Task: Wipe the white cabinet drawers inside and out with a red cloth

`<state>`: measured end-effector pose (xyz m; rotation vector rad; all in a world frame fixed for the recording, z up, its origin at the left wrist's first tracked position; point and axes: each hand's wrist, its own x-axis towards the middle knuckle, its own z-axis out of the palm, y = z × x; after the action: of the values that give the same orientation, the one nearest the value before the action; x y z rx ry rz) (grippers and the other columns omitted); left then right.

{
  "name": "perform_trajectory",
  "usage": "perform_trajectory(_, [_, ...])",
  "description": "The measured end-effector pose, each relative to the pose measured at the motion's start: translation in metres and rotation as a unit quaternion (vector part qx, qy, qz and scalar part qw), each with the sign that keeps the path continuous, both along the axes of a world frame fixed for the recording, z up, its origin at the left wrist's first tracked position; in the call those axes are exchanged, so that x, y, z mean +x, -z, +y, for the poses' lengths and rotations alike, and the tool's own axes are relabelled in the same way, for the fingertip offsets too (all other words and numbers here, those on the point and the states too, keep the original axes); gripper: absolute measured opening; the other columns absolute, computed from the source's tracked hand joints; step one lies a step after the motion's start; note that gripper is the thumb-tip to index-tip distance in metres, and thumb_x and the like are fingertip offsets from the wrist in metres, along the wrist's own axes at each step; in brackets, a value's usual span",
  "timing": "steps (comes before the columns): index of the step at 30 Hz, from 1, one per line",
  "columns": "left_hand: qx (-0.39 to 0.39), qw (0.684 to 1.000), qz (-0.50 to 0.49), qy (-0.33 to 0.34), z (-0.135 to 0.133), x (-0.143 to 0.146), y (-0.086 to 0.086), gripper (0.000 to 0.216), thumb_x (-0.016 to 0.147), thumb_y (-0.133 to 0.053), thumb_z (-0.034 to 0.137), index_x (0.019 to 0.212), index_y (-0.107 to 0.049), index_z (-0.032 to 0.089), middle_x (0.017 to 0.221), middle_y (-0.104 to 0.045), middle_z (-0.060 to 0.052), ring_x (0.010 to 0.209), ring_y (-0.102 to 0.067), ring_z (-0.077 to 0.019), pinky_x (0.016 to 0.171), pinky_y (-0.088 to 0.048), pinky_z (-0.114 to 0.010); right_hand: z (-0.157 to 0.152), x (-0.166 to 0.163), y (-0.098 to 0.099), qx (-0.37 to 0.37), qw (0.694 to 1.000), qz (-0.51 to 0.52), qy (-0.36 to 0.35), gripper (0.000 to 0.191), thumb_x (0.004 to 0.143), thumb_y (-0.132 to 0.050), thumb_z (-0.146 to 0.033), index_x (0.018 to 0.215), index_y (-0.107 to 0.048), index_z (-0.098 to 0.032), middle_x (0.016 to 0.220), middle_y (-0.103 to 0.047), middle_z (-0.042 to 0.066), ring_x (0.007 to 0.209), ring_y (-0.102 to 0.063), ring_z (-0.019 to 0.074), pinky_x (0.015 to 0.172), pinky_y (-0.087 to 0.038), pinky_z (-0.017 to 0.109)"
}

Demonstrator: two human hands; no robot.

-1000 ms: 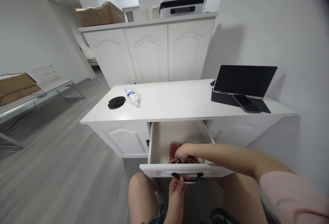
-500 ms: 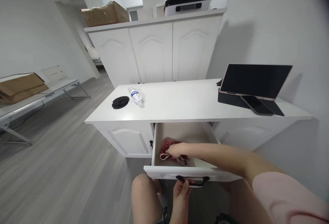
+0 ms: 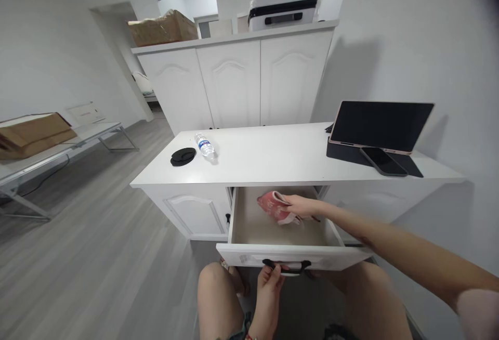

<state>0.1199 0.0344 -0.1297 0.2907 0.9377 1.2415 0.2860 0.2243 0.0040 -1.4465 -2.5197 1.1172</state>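
A white desk drawer (image 3: 249, 257) stands pulled out in front of me. My left hand (image 3: 270, 280) grips its black handle (image 3: 286, 265) from below. My right hand (image 3: 302, 206) is shut on a red and white cloth pouch (image 3: 274, 205), held up inside the drawer near its back, just under the desk top's edge. The drawer's floor shows bare beneath it.
On the white desk top (image 3: 268, 158) lie a water bottle (image 3: 204, 145) and a black round lid (image 3: 182, 156) at the left, a tablet (image 3: 380, 125) on a dark stand with a phone (image 3: 382, 160) at the right. White cabinets stand behind; my knees are under the drawer.
My right hand has lifted the red pouch from the drawer's front floor up and toward the back. The left hand stays on the handle.
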Motion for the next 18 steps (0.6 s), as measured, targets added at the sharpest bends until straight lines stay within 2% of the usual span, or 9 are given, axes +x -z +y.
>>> perform_trajectory(2, [0.012,1.0,0.0,0.003,0.005,-0.001,-0.004,0.032,0.06,-0.084,0.041,0.069,-0.069,0.015,0.079,-0.072,-0.008,0.079,-0.063,-0.0154,0.075,-0.044,-0.026,-0.015,0.02,-0.014,0.016,0.997,0.076,0.021,0.046,0.088,-0.046,-0.035,0.13,-0.05,-0.018,0.119,-0.066,0.009,0.096,-0.065,0.023,0.082,-0.05,0.031])
perform_trajectory(5, [0.019,1.0,-0.004,-0.004,0.015,-0.001,-0.008,0.03,0.06,-0.085,0.039,0.068,-0.068,0.015,0.079,-0.072,-0.007,0.078,-0.062,-0.0147,0.076,-0.044,-0.026,-0.043,0.042,-0.034,0.107,0.982,0.142,0.065,0.04,0.086,-0.048,-0.044,0.112,-0.059,-0.015,0.114,-0.067,0.011,0.1,-0.063,0.026,0.089,-0.048,0.036])
perform_trajectory(7, [0.021,1.0,-0.007,-0.008,0.024,-0.001,-0.01,0.031,0.058,-0.085,0.038,0.066,-0.067,0.015,0.078,-0.071,-0.007,0.076,-0.061,-0.0138,0.075,-0.044,-0.026,-0.063,0.056,-0.05,0.16,0.963,0.172,0.132,0.038,0.084,-0.049,-0.049,0.1,-0.061,-0.017,0.097,-0.07,0.01,0.089,-0.065,0.0261,0.081,-0.051,0.037])
perform_trajectory(9, [0.022,1.0,-0.007,-0.009,0.032,0.0,-0.011,0.032,0.057,-0.086,0.038,0.065,-0.065,0.014,0.078,-0.071,-0.007,0.074,-0.061,-0.0131,0.075,-0.044,-0.026,-0.085,0.071,-0.068,0.189,0.94,0.191,0.212,0.037,0.083,-0.05,-0.055,0.086,-0.06,-0.02,0.078,-0.068,0.006,0.072,-0.063,0.0239,0.066,-0.051,0.036])
perform_trajectory(11, [0.022,1.0,-0.006,-0.009,0.041,0.001,-0.012,0.035,0.054,-0.087,0.039,0.065,-0.064,0.015,0.078,-0.07,-0.006,0.071,-0.06,-0.0122,0.075,-0.044,-0.027,-0.107,0.085,-0.084,0.238,0.906,0.197,0.288,0.037,0.08,-0.053,-0.059,0.076,-0.058,-0.023,0.067,-0.063,0.004,0.062,-0.06,0.0217,0.059,-0.048,0.035])
perform_trajectory(13, [0.023,1.0,-0.007,-0.013,0.049,0.002,-0.014,0.037,0.052,-0.088,0.039,0.064,-0.061,0.015,0.079,-0.07,-0.006,0.068,-0.059,-0.0109,0.075,-0.044,-0.027,-0.128,0.098,-0.094,0.319,0.861,0.176,0.356,0.038,0.079,-0.056,-0.061,0.067,-0.055,-0.025,0.061,-0.059,0.003,0.058,-0.057,0.0204,0.056,-0.046,0.034])
perform_trajectory(15, [0.026,0.999,-0.008,-0.018,0.056,0.004,-0.017,0.039,0.051,-0.088,0.038,0.062,-0.058,0.015,0.079,-0.07,-0.006,0.065,-0.057,-0.0093,0.075,-0.045,-0.027,-0.144,0.104,-0.095,0.419,0.811,0.114,0.392,0.038,0.079,-0.057,-0.059,0.061,-0.051,-0.026,0.059,-0.057,0.005,0.058,-0.056,0.0206,0.057,-0.044,0.036])
perform_trajectory(16, [0.028,0.999,-0.007,-0.02,0.06,0.005,-0.018,0.04,0.051,-0.088,0.038,0.061,-0.057,0.015,0.079,-0.07,-0.006,0.063,-0.056,-0.0086,0.074,-0.045,-0.027,-0.15,0.105,-0.091,0.462,0.794,0.075,0.387,0.037,0.08,-0.056,-0.057,0.062,-0.051,-0.025,0.06,-0.057,0.007,0.059,-0.056,0.0215,0.058,-0.044,0.036])
perform_trajectory(18, [0.033,0.999,-0.006,-0.022,0.066,0.007,-0.02,0.04,0.052,-0.088,0.038,0.062,-0.056,0.015,0.078,-0.069,-0.005,0.061,-0.054,-0.0076,0.074,-0.045,-0.026,-0.157,0.1,-0.073,0.513,0.793,0.004,0.328,0.029,0.084,-0.053,-0.049,0.071,-0.059,-0.024,0.071,-0.062,0.011,0.068,-0.06,0.0248,0.061,-0.045,0.037])
